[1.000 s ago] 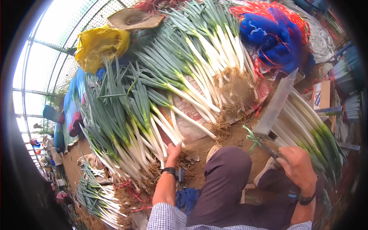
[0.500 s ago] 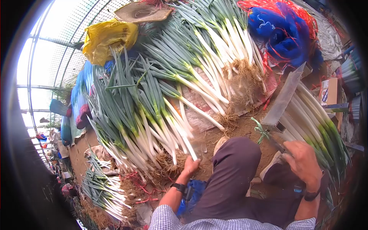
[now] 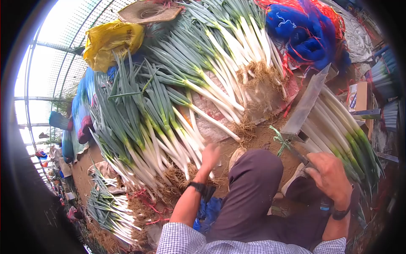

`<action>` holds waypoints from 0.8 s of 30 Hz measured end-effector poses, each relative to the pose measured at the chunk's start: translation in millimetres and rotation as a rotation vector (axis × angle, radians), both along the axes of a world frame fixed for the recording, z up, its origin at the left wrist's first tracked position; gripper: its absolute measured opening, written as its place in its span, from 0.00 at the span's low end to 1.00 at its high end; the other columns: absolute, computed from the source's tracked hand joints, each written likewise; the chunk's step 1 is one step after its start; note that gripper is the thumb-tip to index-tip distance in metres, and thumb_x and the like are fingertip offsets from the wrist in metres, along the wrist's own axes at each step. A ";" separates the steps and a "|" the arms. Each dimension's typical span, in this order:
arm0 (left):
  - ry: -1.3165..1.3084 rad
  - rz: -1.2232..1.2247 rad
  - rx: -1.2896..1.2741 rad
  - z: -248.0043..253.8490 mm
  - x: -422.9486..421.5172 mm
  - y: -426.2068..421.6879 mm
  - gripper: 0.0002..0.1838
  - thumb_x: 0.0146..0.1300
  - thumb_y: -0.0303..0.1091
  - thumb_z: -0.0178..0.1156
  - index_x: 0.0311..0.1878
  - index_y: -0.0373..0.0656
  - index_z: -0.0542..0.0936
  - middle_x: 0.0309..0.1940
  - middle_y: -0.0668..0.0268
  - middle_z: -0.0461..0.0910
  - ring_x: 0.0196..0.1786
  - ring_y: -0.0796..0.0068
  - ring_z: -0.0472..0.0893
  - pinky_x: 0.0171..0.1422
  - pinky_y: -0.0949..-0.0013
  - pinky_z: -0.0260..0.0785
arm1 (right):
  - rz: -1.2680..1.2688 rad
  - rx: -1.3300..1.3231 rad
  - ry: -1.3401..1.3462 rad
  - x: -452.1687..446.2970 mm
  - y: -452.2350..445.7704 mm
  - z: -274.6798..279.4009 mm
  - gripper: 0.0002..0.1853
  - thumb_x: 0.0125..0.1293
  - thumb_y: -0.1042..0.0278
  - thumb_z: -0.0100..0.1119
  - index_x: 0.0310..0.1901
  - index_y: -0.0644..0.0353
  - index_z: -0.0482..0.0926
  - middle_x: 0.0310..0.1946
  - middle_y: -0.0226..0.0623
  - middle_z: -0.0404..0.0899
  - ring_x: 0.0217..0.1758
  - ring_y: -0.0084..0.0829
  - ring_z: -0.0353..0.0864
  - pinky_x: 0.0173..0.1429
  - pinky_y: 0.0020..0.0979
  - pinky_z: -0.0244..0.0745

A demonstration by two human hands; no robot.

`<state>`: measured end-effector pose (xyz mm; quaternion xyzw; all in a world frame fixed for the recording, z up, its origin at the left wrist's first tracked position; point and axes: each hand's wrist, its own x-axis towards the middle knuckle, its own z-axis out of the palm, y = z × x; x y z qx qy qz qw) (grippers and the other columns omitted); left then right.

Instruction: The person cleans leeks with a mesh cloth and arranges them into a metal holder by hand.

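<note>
My left hand [image 3: 211, 156] is over the white stems of the near green onions [image 3: 163, 146], its fingers smeared by motion, so I cannot tell whether it grips one. These long onions lie in a heap, green leaves pointing away and brown roots towards me. Lower right, my right hand [image 3: 331, 175] is closed around a thin dark tool that looks like a knife [image 3: 301, 157]. Green string [image 3: 281, 141] shows by its far end. Just beyond that hand, a metal trough [image 3: 306, 106] stands beside a bundle of onions [image 3: 334, 127] with white stems and green leaves.
More onions [image 3: 249, 38] with bushy roots lie farther back on sacking. Around them are a yellow bag [image 3: 112, 44], a woven hat [image 3: 150, 12] and blue netting [image 3: 296, 31] with red strings. A smaller onion pile [image 3: 112, 207] lies lower left. A cardboard box [image 3: 359, 96] stands right.
My left hand has moved up from the root end of an onion to higher along the stems. My right hand keeps its hold on the knife. The whole view has shifted slightly.
</note>
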<state>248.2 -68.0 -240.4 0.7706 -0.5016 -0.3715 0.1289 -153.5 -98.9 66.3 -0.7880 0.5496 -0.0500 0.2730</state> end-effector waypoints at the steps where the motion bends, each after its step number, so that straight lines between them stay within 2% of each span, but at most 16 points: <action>1: 0.046 -0.026 -0.035 -17.1 -4.2 -18.4 0.23 0.69 0.47 0.60 0.52 0.35 0.85 0.53 0.43 0.85 0.57 0.46 0.84 0.66 0.52 0.73 | 0.003 0.005 0.002 -0.3 -1.6 0.0 0.19 0.58 0.73 0.71 0.51 0.65 0.81 0.39 0.49 0.82 0.45 0.53 0.81 0.50 0.47 0.75; 3: 0.040 0.155 0.059 -51.6 -15.4 -54.8 0.25 0.68 0.48 0.62 0.49 0.31 0.85 0.49 0.41 0.86 0.53 0.47 0.86 0.63 0.53 0.75 | 0.002 0.015 0.007 -1.5 -3.2 -0.6 0.19 0.58 0.74 0.71 0.52 0.66 0.81 0.40 0.48 0.82 0.46 0.52 0.81 0.50 0.47 0.75; 4: 0.211 0.300 0.198 -52.9 -21.5 -72.5 0.28 0.67 0.50 0.64 0.49 0.27 0.85 0.44 0.41 0.87 0.50 0.49 0.88 0.59 0.54 0.76 | -0.014 0.027 0.018 -1.5 -4.0 0.0 0.20 0.57 0.74 0.72 0.52 0.67 0.81 0.41 0.48 0.83 0.46 0.51 0.81 0.51 0.47 0.76; 5: 0.173 0.293 0.135 -58.7 -26.8 -85.3 0.27 0.67 0.48 0.65 0.49 0.26 0.85 0.40 0.45 0.88 0.47 0.49 0.88 0.57 0.55 0.77 | -0.010 0.018 0.022 -1.9 -4.5 -0.2 0.20 0.57 0.74 0.72 0.52 0.67 0.81 0.41 0.48 0.83 0.46 0.51 0.82 0.52 0.47 0.76; 7: 0.234 0.430 0.234 -125.5 -17.9 -101.6 0.25 0.66 0.45 0.66 0.49 0.26 0.85 0.41 0.45 0.88 0.48 0.51 0.89 0.57 0.54 0.77 | -0.005 0.002 0.029 -4.5 -5.8 -0.3 0.20 0.57 0.73 0.72 0.52 0.66 0.82 0.42 0.48 0.83 0.47 0.51 0.82 0.53 0.46 0.76; 8: 0.337 0.537 0.120 -148.2 -19.5 -101.7 0.17 0.68 0.38 0.68 0.47 0.30 0.82 0.35 0.57 0.85 0.31 0.65 0.84 0.34 0.60 0.76 | -0.001 0.031 0.006 -6.2 -6.5 -0.1 0.21 0.57 0.73 0.72 0.53 0.66 0.81 0.44 0.47 0.83 0.48 0.50 0.82 0.54 0.47 0.76; 11: 0.351 0.591 0.025 -96.1 -34.7 -119.0 0.14 0.67 0.34 0.67 0.45 0.30 0.82 0.33 0.58 0.83 0.31 0.66 0.84 0.33 0.60 0.75 | -0.004 0.051 -0.020 -7.1 -6.3 -0.9 0.22 0.57 0.72 0.72 0.54 0.66 0.80 0.45 0.47 0.83 0.50 0.50 0.82 0.55 0.47 0.75; 12: 0.492 0.636 -0.057 -102.1 -30.2 -123.1 0.12 0.66 0.31 0.64 0.43 0.29 0.81 0.32 0.59 0.82 0.30 0.68 0.82 0.32 0.61 0.75 | -0.004 0.069 -0.006 -8.3 -5.9 -1.1 0.22 0.58 0.72 0.72 0.54 0.66 0.79 0.45 0.47 0.83 0.50 0.50 0.81 0.56 0.46 0.75; 15: 0.435 0.588 -0.090 -49.2 -8.9 -127.3 0.11 0.65 0.30 0.62 0.41 0.29 0.81 0.31 0.60 0.81 0.29 0.70 0.81 0.30 0.62 0.74 | 0.005 0.097 0.016 -7.9 -8.3 0.6 0.23 0.58 0.71 0.72 0.55 0.66 0.79 0.46 0.47 0.83 0.50 0.50 0.81 0.57 0.46 0.75; 16: 0.402 0.557 -0.139 -26.8 -4.0 -120.7 0.11 0.64 0.31 0.63 0.38 0.29 0.80 0.31 0.60 0.80 0.29 0.72 0.80 0.29 0.63 0.74 | 0.004 0.099 0.016 -7.5 -8.3 2.3 0.23 0.59 0.71 0.72 0.55 0.66 0.79 0.46 0.47 0.83 0.51 0.50 0.81 0.57 0.46 0.74; 18: 0.204 0.388 -0.125 -14.8 29.0 -86.2 0.14 0.62 0.31 0.62 0.42 0.26 0.79 0.30 0.52 0.84 0.32 0.64 0.84 0.36 0.58 0.76 | 0.004 0.089 0.017 -7.4 -6.8 4.9 0.22 0.59 0.71 0.71 0.54 0.66 0.79 0.45 0.46 0.83 0.50 0.50 0.81 0.57 0.46 0.74; 20: -0.208 0.372 -0.229 -8.5 48.5 -28.4 0.20 0.62 0.32 0.60 0.53 0.26 0.75 0.38 0.44 0.83 0.41 0.51 0.85 0.47 0.50 0.76 | 0.005 0.063 0.014 -6.5 -5.2 5.4 0.21 0.59 0.71 0.71 0.53 0.66 0.78 0.44 0.46 0.83 0.49 0.50 0.81 0.56 0.46 0.74; 22: -0.265 0.215 0.105 8.6 74.1 13.0 0.25 0.64 0.33 0.59 0.61 0.28 0.70 0.50 0.38 0.80 0.54 0.41 0.81 0.61 0.46 0.71 | 0.011 0.058 0.018 -4.5 -4.2 6.9 0.20 0.59 0.71 0.71 0.52 0.65 0.78 0.43 0.45 0.82 0.48 0.50 0.80 0.55 0.46 0.74; 24: -0.372 0.084 -0.026 17.5 70.8 31.3 0.25 0.66 0.35 0.60 0.61 0.29 0.71 0.52 0.39 0.79 0.56 0.40 0.79 0.64 0.46 0.70 | 0.018 0.066 0.022 -2.4 -4.6 7.4 0.20 0.59 0.70 0.72 0.51 0.65 0.78 0.42 0.45 0.82 0.47 0.50 0.80 0.54 0.47 0.74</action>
